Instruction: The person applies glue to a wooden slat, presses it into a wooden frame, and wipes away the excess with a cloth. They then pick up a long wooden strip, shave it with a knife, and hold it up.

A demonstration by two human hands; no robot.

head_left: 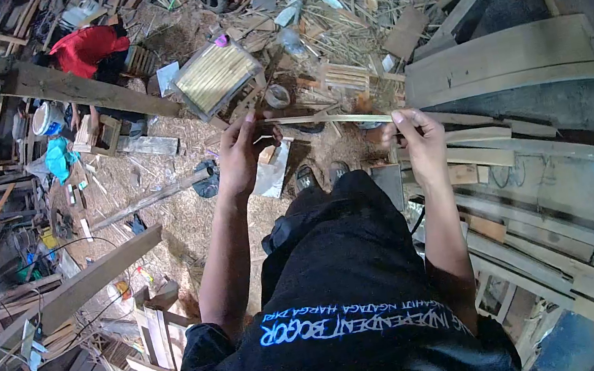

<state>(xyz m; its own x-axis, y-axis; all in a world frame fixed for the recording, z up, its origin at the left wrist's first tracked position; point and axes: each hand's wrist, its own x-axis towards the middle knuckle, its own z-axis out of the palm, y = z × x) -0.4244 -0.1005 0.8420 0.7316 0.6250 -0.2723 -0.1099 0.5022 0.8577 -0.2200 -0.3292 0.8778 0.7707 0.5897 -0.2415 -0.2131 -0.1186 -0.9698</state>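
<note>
A thin, pale wooden strip (348, 117) is stretched almost level between my two hands. My left hand (240, 152) is closed on its left end, thumb and fingers pinching it. At the other end, my right hand (419, 138) pinches the strip between thumb and fingers. Beyond my left hand stands a framed panel of light slats (218, 78), slightly tilted in view. A round container (277, 96) sits on the far side of the strip, near its left half. Below the left hand, a pale flat board (273, 170) lies on the floor.
Wood shavings and scraps (333, 19) cover the floor ahead. Wooden panels (501, 61) and stacked planks (526, 228) line the right. A beam (75, 88) and a thick plank (74, 288) cross the left. Another person in a red top (86, 49) crouches at upper left near a white bucket (47, 119).
</note>
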